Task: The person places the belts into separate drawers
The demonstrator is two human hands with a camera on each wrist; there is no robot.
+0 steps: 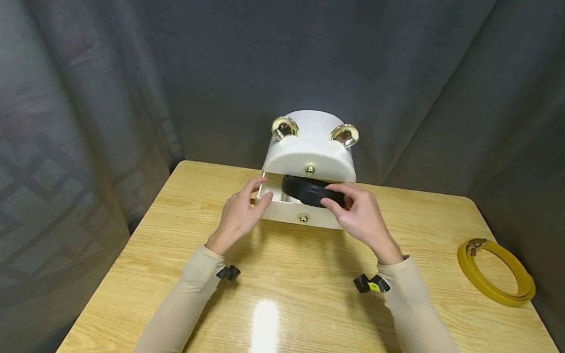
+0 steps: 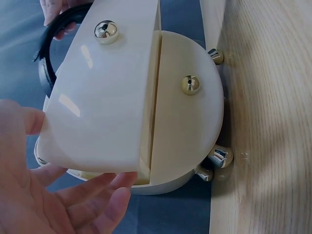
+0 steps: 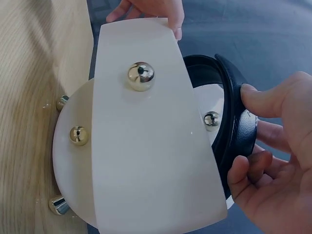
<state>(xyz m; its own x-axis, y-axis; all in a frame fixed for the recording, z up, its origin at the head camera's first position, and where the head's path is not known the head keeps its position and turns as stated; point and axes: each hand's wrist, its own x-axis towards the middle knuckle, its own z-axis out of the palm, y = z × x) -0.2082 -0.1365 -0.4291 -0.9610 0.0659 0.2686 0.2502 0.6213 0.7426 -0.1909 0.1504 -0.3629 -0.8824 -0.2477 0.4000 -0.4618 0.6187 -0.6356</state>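
The belt [image 1: 302,190] is black, the drawer [image 1: 280,211] white, knob [image 1: 303,218] gold.

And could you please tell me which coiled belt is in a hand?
The black belt, held by the right hand at the open drawer; the yellow belt lies on the table.

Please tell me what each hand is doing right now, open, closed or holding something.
Left hand: open, fingers spread at the left end of the white drawer.
Right hand: closed, holding the coiled black belt.
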